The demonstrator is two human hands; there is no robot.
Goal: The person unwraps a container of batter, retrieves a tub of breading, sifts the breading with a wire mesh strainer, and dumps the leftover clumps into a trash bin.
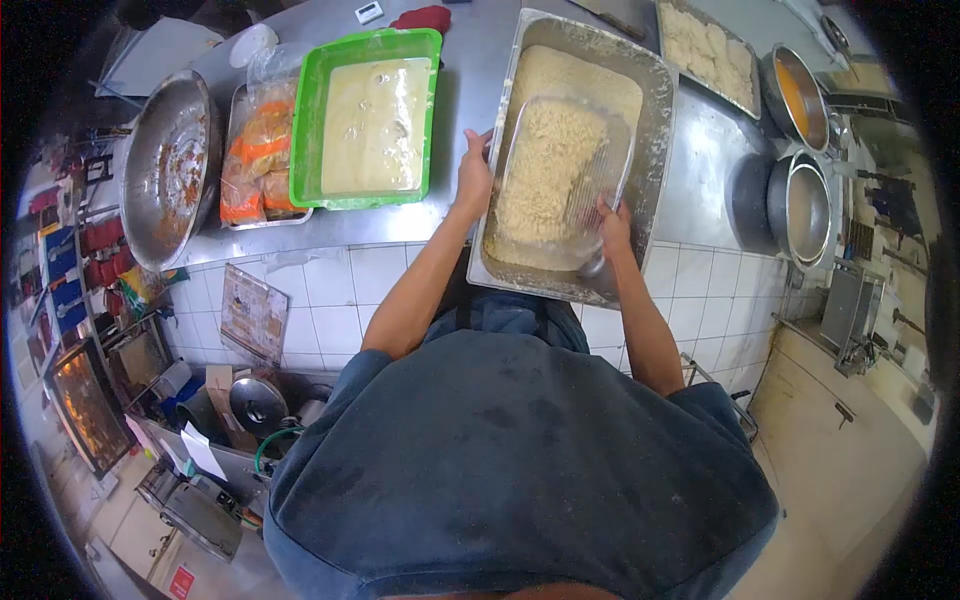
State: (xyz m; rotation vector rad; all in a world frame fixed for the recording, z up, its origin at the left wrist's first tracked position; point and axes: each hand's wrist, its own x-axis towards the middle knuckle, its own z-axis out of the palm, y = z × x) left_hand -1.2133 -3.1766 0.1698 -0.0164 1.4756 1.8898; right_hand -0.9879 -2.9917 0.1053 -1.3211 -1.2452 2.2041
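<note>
A deep metal tray (655,130) with pale crumbs in it stands tilted at the counter's front edge. Inside it lies a clear ridged plastic container (600,175), with a heap of crumbs (545,170) in and around it. My left hand (474,178) is at the metal tray's left wall, thumb raised, its other fingers hidden behind the rim. With its fingers closed on the right side of the clear container is my right hand (614,226). Left of my left hand, a green tray (435,110) holds a pale, wet batter.
Bags of orange food (262,150) and a large metal bowl (165,170) stand at the left. A tray of coated pieces (705,50), a bowl of orange liquid (795,95) and stacked metal bowls (805,210) are at the right.
</note>
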